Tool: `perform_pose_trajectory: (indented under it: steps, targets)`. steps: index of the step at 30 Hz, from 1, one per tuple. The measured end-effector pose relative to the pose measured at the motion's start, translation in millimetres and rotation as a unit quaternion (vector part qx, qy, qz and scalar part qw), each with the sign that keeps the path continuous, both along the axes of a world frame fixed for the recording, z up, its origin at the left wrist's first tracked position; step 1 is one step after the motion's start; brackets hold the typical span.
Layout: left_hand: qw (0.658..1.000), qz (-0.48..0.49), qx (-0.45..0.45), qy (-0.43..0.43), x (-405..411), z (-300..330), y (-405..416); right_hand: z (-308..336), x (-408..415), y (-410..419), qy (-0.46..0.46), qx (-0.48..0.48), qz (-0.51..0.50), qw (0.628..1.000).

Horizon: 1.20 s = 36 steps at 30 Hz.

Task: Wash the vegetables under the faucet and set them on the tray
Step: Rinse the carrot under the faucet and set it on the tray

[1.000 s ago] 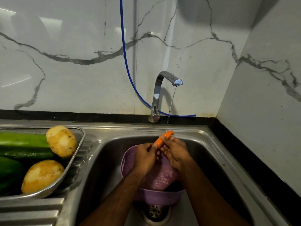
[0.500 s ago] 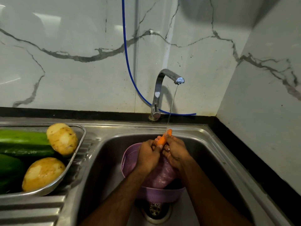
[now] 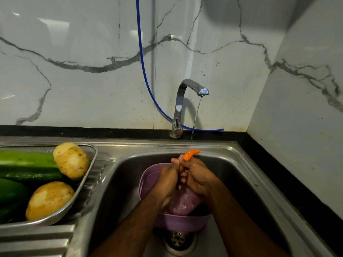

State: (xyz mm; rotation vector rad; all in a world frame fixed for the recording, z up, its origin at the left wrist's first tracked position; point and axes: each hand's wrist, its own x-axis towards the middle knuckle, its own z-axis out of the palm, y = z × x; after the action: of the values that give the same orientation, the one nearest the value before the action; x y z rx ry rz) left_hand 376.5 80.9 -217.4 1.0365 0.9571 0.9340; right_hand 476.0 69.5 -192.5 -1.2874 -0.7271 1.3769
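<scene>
Since earlier, your left hand (image 3: 168,178) and right hand (image 3: 196,178) closed further around the carrot (image 3: 191,153), both grasping it under the faucet (image 3: 185,93) stream, above the purple perforated colander (image 3: 148,179). At nine o'clock, the steel tray (image 3: 91,164) held smooth cucumbers (image 3: 26,164) and rough potatoes (image 3: 71,160).

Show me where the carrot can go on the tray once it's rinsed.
The tray is crowded: cucumbers fill its left, two potatoes its right. The only bare patch is the dark gap between the potatoes, beside the right rim. Both hands grip the carrot under the faucet.
</scene>
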Motion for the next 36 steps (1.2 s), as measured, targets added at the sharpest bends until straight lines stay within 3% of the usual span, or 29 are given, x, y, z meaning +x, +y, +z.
perform_pose_trajectory:
  steps: [8, 11, 17, 24, 30, 36]
  targets:
    - [0.997, -0.002, 0.069, 0.026, -4.3, -0.4, -3.2, 4.8, -5.5, 0.5, 0.057, -0.030, -0.065, 0.996]
    - [0.987, -0.004, 0.129, 0.092, -5.4, -5.0, -0.9, 10.8, -5.6, 0.9, 0.108, -0.034, -0.098, 0.989]
    - [0.945, 0.018, 0.226, 0.236, -17.8, -13.7, 9.8, 14.1, -13.0, 1.7, 0.119, -0.032, -0.128, 0.984]
    - [0.949, -0.011, 0.234, 0.211, -26.2, -12.1, 11.8, 15.4, -15.3, 7.2, 0.124, -0.031, -0.142, 0.982]
    - [0.989, -0.144, 0.015, 0.043, -25.1, 3.5, -2.9, 10.5, -5.9, 7.0, 0.134, 0.003, -0.091, 0.987]
    - [0.989, -0.130, -0.074, -0.018, -24.8, 10.0, -0.3, 6.0, -2.2, 4.5, 0.090, 0.038, -0.049, 0.994]
